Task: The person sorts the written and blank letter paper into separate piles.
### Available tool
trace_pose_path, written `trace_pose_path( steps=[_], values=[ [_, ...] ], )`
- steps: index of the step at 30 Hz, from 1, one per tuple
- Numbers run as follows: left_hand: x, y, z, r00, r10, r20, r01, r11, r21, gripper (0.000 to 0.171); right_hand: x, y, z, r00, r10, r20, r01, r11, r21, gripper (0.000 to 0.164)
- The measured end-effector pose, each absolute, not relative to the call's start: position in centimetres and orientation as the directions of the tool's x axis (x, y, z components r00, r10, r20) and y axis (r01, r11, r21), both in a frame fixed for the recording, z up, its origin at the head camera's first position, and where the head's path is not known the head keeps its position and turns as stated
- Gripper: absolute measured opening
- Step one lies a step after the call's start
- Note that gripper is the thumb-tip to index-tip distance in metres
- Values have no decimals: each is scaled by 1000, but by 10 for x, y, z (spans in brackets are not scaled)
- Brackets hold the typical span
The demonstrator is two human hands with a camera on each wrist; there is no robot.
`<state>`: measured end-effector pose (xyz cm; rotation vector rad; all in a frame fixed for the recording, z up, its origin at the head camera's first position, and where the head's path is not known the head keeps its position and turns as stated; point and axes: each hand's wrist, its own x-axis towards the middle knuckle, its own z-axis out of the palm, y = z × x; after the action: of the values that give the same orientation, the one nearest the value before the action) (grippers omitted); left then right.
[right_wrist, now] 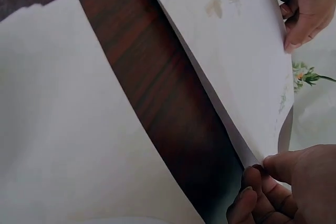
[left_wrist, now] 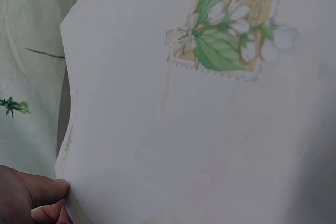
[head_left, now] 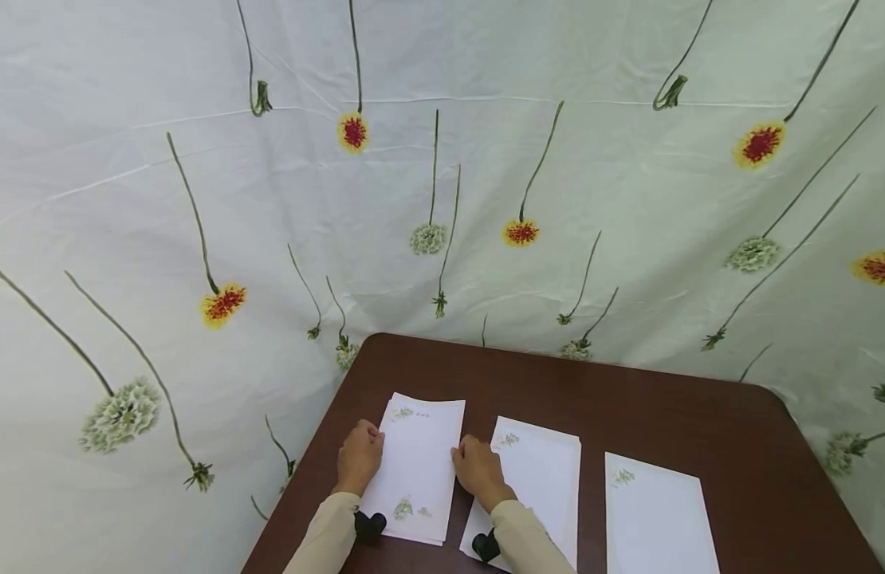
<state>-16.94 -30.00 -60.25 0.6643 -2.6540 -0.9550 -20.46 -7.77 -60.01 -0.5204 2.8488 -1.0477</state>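
White letter paper [head_left: 419, 470] with printed green sprigs lies at the left of the table, its edges slightly offset, as if more than one sheet. My left hand [head_left: 359, 458] pinches its left edge; the left wrist view has that thumb [left_wrist: 50, 192] on top of the paper. On the opposite edge my right hand [head_left: 478, 470] pinches the paper between thumb and fingers, clear in the right wrist view, where the right hand [right_wrist: 294, 187] lifts the edge a little off the wood. A flower-and-stamp print [left_wrist: 226, 30] shows on the sheet's near part.
Another pile of printed paper [head_left: 536, 478] lies partly beneath my right forearm. A third sheet [head_left: 658, 510] lies farther right on the dark brown table [head_left: 744, 430]. Behind hangs a flowered curtain [head_left: 485, 64]. Black wrist devices [head_left: 371, 526] sit near both cuffs.
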Motion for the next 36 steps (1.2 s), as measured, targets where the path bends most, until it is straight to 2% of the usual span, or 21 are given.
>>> trace_pose_path(
  steps=[11, 18, 27, 36],
  values=[
    [-170, -305, -611, -864, -498, 78, -342, 693, 635, 13, -207, -93, -606, -946, -306, 106, -317, 804, -503, 21],
    [-171, -304, -614, -858, -506, 91, -344, 697, 630, 14, -206, -98, -610, -946, -286, 154, -325, 842, -431, 25],
    [-171, -304, -613, -856, -508, 98, -339, 693, 636, 14, -205, -104, -609, -962, -255, 101, -273, 861, -429, 31],
    [-169, -308, -614, -865, -494, 89, -330, 695, 639, 13, -201, -105, -609, -956, -251, 152, -292, 856, -426, 29]
  ],
)
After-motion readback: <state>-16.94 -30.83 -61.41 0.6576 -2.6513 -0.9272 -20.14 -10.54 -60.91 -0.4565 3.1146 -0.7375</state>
